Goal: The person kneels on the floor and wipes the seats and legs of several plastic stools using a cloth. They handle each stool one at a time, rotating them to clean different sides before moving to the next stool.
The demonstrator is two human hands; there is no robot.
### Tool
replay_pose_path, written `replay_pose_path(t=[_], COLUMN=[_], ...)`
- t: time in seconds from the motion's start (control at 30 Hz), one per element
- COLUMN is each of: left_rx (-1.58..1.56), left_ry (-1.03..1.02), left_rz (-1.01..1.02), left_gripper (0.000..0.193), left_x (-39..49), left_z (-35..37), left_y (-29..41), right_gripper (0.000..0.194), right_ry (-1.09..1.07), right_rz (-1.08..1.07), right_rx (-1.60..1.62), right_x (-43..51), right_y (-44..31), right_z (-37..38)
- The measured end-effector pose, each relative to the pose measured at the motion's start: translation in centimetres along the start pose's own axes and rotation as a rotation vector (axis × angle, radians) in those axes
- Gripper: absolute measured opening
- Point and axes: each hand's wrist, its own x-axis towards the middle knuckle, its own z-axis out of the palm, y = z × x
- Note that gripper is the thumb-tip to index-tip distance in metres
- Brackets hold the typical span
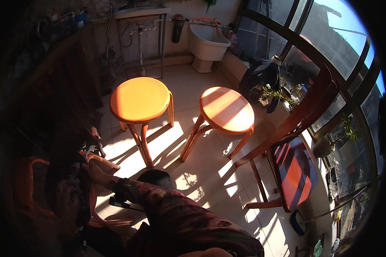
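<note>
My right hand [97, 175] reaches left out of a dark patterned sleeve and rests at a dark object [78, 180], which may be cloth. Beside that hand is a curved orange wooden stool frame [101, 159]; the stool seems tipped, its seat not clearly visible. My left hand [67, 196] is dim in the shadow, against the same dark object; its fingers are hard to make out. Ahead stand a round stool with a yellow-orange seat [140, 99] and another round wooden stool [226, 109] with sunlight striping its seat.
A red wooden chair [296, 173] stands at the right by the windows. Potted plants [323, 144] line the sill. A white pedestal mop basin [209, 41] and a sink on a metal stand [141, 12] are at the far wall. A dark blue brush head [298, 222] lies lower right.
</note>
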Motion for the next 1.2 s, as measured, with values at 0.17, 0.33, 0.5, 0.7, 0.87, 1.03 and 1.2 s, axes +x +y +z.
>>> replay_pose_path(t=[0.17, 0.33, 0.5, 0.7, 0.87, 1.03, 1.2], left_rx=[-0.161, -0.687, -0.472, -0.192, -0.094, -0.574, -0.378], left_ry=[-0.123, 0.111, 0.211, -0.02, -0.151, -0.114, 0.062], left_rz=[-0.279, -1.014, -0.591, -0.014, 0.045, -0.705, -0.431], left_gripper=[0.049, 0.021, 0.025, 0.039, 0.044, 0.027, 0.026], left_x=[-2.8, -7.6, -2.9, 7.4, 9.8, 7.2, 8.5], left_z=[-1.3, -6.0, -8.2, -1.2, 4.5, 1.5, -1.8], left_y=[0.1, -9.0, -11.7, -4.5, -6.4, -18.5, -15.4], right_gripper=[0.048, 0.043, 0.049, 0.053, 0.051, 0.051, 0.049], right_ry=[-0.108, -0.139, -0.101, -0.182, -0.186, -0.13, -0.049], right_rz=[0.093, 0.071, 0.106, 0.086, 0.023, 0.061, -0.042], right_rx=[0.36, 0.343, 0.281, 0.603, 0.634, 0.422, 0.25], right_x=[-1.0, -1.0, -1.3, -2.6, -3.4, -3.0, -2.6], right_y=[-1.1, -1.2, -1.9, -2.6, -2.5, -1.9, -1.3], right_z=[-1.2, -0.8, -0.8, -0.7, -0.8, -0.5, 0.1])
